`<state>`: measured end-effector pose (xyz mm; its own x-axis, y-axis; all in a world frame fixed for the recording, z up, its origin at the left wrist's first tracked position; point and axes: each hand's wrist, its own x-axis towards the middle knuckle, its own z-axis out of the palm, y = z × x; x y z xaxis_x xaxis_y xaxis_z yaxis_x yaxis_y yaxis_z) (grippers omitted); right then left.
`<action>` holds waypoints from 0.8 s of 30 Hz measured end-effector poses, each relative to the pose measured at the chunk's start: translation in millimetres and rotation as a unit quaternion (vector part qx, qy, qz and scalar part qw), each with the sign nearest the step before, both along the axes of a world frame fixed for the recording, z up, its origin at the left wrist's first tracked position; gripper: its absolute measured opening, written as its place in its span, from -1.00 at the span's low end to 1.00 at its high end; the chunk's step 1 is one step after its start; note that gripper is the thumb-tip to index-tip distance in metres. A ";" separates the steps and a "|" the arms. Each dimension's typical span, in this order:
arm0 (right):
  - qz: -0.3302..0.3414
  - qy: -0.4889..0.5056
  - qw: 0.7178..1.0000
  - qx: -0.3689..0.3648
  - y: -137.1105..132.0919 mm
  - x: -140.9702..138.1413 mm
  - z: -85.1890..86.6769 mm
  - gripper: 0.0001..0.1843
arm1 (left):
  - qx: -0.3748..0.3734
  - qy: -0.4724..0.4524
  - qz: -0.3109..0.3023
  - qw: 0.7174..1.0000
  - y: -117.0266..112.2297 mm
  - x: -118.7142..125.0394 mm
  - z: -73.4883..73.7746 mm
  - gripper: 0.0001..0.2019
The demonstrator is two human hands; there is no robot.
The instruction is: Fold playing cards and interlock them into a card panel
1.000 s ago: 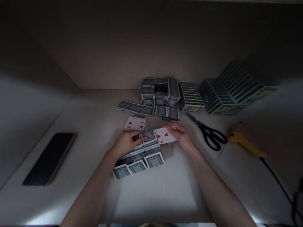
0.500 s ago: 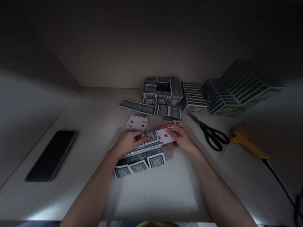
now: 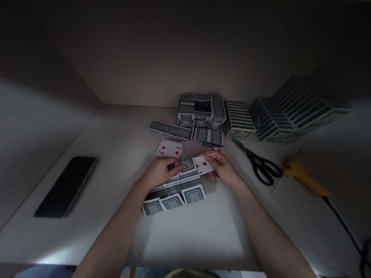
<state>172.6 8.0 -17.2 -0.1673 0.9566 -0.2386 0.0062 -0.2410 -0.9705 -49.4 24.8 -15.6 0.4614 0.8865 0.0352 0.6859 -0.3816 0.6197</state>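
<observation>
A flat panel of joined playing cards [image 3: 176, 189], patterned backs up, lies on the pale desk [image 3: 188, 235] in front of me. My left hand [image 3: 159, 173] rests on its upper left part, fingers bent and pressing down. My right hand [image 3: 222, 168] pinches a face-up red hearts card [image 3: 203, 165] at the panel's upper right edge. Another face-up hearts card [image 3: 170, 149] lies just behind my left hand.
A box built of cards [image 3: 202, 110] and flat card strips [image 3: 185, 133] sit at the back. Card-pack stacks [image 3: 285, 112] stand at the back right. Black scissors [image 3: 261, 164] and a yellow glue gun [image 3: 305, 175] lie to the right, a dark phone [image 3: 66, 186] to the left.
My right hand has drawn the hearts card slightly leftward, closer onto the panel's edge. The view has shifted a little; my left hand stays pressed on the panel.
</observation>
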 end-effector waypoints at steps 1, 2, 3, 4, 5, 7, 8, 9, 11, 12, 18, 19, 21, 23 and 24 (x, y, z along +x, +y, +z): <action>-0.001 0.000 1.000 0.002 -0.2 -0.5 -0.4 -0.63 | 0.002 0.004 0.001 1.000 -0.1 0.3 0.1 -0.68; -0.002 0.000 1.000 0.006 -0.4 -1.0 -1.0 -0.63 | 0.004 0.010 0.001 1.000 -0.2 0.5 0.2 -0.67; -0.001 -0.001 1.000 0.010 -0.7 -1.6 -1.7 -0.64 | 0.005 0.015 0.001 1.000 -0.3 0.7 0.5 -0.66; 0.001 -0.002 1.000 0.015 -1.0 -2.2 -2.4 -0.65 | 0.004 0.020 0.000 1.000 -0.4 0.8 0.8 -0.66; 0.003 -0.005 1.000 0.019 -1.4 -2.8 -3.2 -0.66 | 0.003 0.023 -0.003 1.000 -0.4 0.8 1.1 -0.65; 0.004 -0.014 1.000 0.026 -1.9 -3.9 -4.9 -0.69 | 0.002 0.027 -0.006 1.000 -0.5 0.8 1.7 -0.65; 0.004 -0.019 0.999 0.030 -2.0 -4.4 -5.6 -0.71 | 0.002 0.029 -0.008 1.000 -0.6 0.8 1.7 -0.66; 0.004 -0.024 0.999 0.033 -2.1 -4.9 -6.3 -0.71 | 0.003 0.031 -0.008 0.999 -0.6 0.8 1.6 -0.66; 0.006 -0.029 0.999 0.035 -2.2 -5.6 -7.3 -0.72 | 0.007 0.030 -0.003 1.000 -0.6 0.9 0.7 -0.66; 0.008 -0.030 0.999 0.036 -2.2 -5.8 -7.5 -0.72 | 0.008 0.028 0.000 1.000 -0.6 1.0 0.1 -0.66; 0.012 -0.034 0.999 0.039 -3.9 -8.8 -5.9 -0.72 | 0.003 0.016 0.014 1.000 -0.4 1.5 -2.6 -0.66; 0.014 -0.034 0.999 0.039 -4.6 -10.1 -5.7 -0.72 | 0.001 0.013 0.014 1.000 -0.6 2.0 -2.3 -0.67; 0.022 -0.035 0.999 0.035 -6.3 -13.4 -5.9 -0.72 | -0.005 0.004 0.013 1.000 -1.5 3.8 -1.3 -0.67; 0.032 -0.038 0.998 0.028 -7.8 -16.5 -7.1 -0.73 | -0.009 -0.009 0.014 1.000 -2.5 6.1 0.0 -0.66; 0.034 -0.037 0.998 0.026 -8.3 -17.7 -7.9 -0.74 | -0.011 -0.016 0.016 1.000 -2.9 7.2 0.6 -0.66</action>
